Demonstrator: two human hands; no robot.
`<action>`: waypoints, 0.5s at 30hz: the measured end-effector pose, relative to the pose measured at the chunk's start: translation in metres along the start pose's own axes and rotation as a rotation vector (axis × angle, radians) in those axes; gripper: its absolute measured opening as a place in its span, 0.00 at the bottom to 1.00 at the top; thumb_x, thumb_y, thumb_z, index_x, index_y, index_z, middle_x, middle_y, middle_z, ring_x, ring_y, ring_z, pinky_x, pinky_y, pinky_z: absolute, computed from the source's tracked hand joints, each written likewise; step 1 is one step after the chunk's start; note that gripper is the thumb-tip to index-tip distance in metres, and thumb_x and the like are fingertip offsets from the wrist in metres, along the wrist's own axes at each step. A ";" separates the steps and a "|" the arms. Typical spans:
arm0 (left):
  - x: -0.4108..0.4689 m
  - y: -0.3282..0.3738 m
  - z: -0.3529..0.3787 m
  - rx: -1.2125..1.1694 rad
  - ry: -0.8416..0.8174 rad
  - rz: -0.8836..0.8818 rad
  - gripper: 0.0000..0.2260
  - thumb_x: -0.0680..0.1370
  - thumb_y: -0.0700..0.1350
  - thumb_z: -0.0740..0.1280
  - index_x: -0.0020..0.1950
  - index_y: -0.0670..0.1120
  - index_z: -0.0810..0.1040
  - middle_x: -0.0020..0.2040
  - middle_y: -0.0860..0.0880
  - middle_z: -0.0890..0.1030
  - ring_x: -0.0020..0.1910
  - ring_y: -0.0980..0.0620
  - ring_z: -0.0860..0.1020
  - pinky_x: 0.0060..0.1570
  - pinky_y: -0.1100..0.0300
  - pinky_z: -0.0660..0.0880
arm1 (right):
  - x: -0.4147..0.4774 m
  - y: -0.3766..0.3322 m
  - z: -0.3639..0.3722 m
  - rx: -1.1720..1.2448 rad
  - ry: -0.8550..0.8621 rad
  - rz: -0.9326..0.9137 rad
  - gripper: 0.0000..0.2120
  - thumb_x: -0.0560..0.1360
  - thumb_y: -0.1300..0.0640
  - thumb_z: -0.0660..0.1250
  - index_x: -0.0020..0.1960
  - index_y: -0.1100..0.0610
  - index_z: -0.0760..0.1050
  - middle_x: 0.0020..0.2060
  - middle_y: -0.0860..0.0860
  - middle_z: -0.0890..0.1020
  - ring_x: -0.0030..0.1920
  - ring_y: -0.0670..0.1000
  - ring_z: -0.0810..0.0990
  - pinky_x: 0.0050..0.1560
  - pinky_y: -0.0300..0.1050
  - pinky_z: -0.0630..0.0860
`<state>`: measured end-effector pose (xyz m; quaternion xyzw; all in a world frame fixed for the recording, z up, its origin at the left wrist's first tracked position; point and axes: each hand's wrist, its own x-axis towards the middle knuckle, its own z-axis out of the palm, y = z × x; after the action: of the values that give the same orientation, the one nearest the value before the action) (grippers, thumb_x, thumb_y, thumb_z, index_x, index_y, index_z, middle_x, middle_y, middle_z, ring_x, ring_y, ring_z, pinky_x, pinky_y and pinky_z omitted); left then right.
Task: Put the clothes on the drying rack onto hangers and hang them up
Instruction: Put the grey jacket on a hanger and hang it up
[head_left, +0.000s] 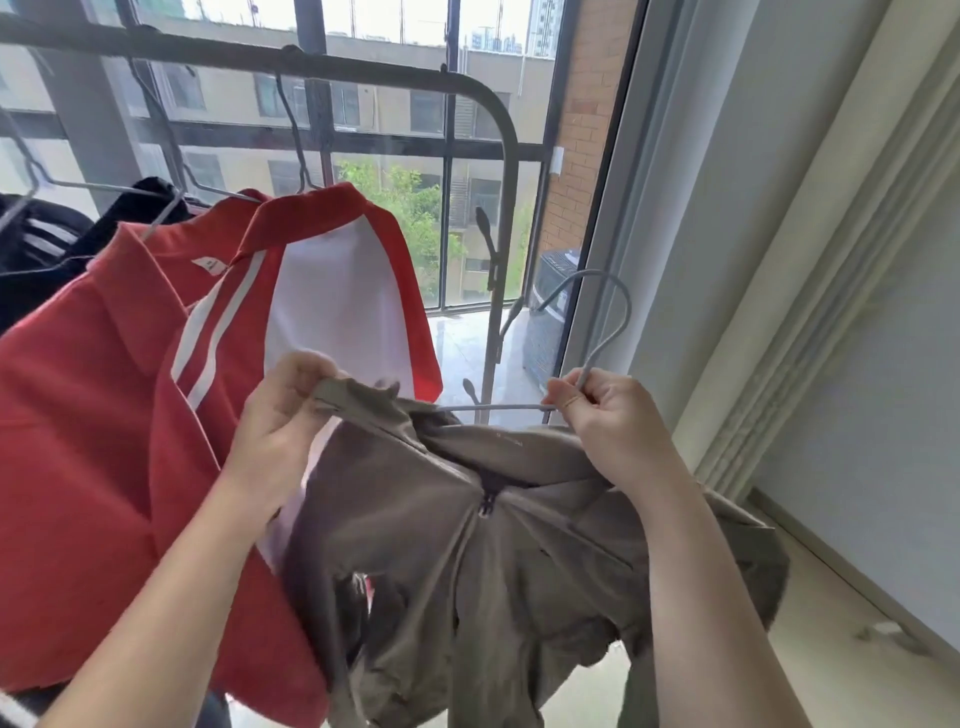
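The step in hand was judged to be the threading of a grey hanger (587, 358) into an olive zip jacket (498, 545). The hanger's neck was pinched shut in the right hand (605, 421), just right of the jacket's collar; the collar's left edge was gripped closed by the left hand (283, 415). The jacket hung below both hands — one hanger arm lay bare above its collar. Next, that arm would need working into the shoulder, then hooking onto the rack rail (363, 78) above the jacket, beside the red shirt (104, 415).
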<state>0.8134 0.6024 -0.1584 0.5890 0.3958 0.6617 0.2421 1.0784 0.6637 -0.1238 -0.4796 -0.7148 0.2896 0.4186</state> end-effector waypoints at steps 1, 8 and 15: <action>-0.003 0.003 -0.010 0.086 -0.096 -0.001 0.02 0.72 0.47 0.68 0.41 0.55 0.79 0.38 0.54 0.80 0.41 0.54 0.78 0.46 0.62 0.75 | 0.000 0.002 -0.001 -0.023 0.013 0.001 0.14 0.78 0.51 0.65 0.35 0.51 0.78 0.19 0.42 0.71 0.23 0.43 0.66 0.29 0.37 0.63; -0.010 -0.017 -0.036 0.509 -0.260 -0.268 0.09 0.77 0.57 0.62 0.54 0.58 0.75 0.50 0.58 0.79 0.51 0.62 0.77 0.50 0.68 0.72 | -0.011 -0.005 0.003 0.019 0.001 -0.049 0.12 0.79 0.54 0.64 0.38 0.54 0.80 0.15 0.42 0.67 0.19 0.43 0.66 0.26 0.30 0.62; -0.027 -0.055 -0.032 0.477 -0.200 -0.242 0.09 0.79 0.52 0.62 0.47 0.51 0.80 0.43 0.53 0.82 0.44 0.55 0.79 0.44 0.60 0.73 | -0.008 -0.010 -0.004 0.113 0.081 -0.103 0.15 0.78 0.51 0.65 0.33 0.50 0.80 0.20 0.45 0.65 0.23 0.45 0.61 0.25 0.34 0.59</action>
<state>0.7796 0.6044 -0.2183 0.6402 0.5817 0.4548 0.2119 1.0792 0.6525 -0.1157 -0.4291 -0.7034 0.2878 0.4881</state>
